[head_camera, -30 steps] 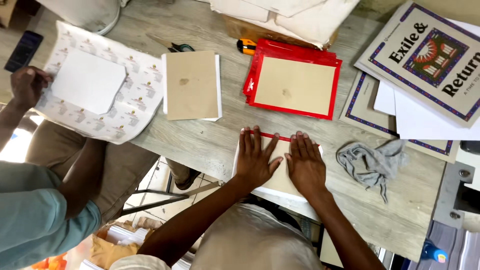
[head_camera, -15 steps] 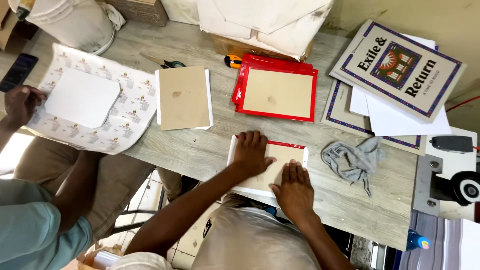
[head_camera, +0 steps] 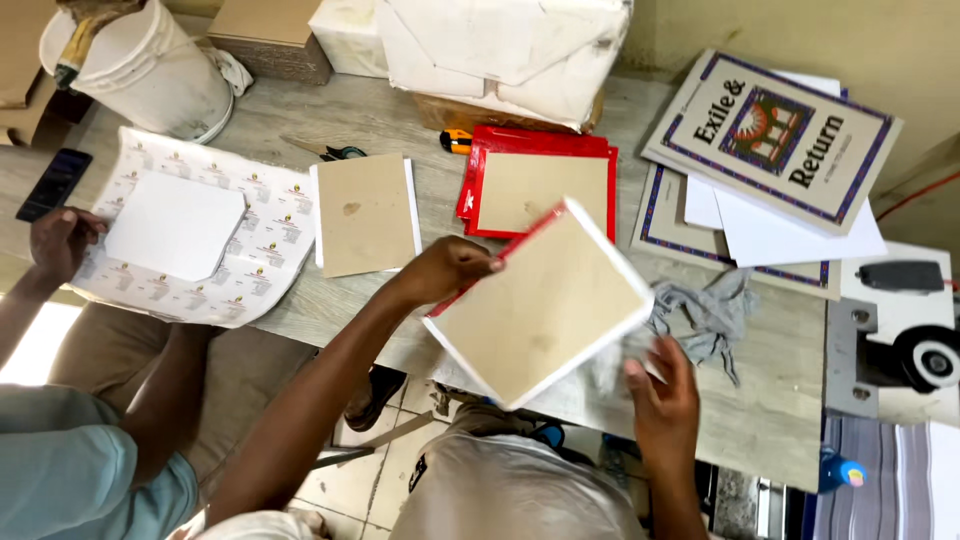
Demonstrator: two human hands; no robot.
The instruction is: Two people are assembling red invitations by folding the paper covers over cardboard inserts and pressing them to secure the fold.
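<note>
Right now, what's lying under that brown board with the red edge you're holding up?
Under the brown board, the wooden table and part of a grey rag show. The rest beneath is covered.

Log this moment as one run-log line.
left hand: grips tilted board, lifted off table | right hand: at its lower edge | grey rag: beside

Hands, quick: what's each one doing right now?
Left hand: closed on the brown board, lifted off the table.
Right hand: open, at the board's lower right edge; blurred, grip unclear.
</note>
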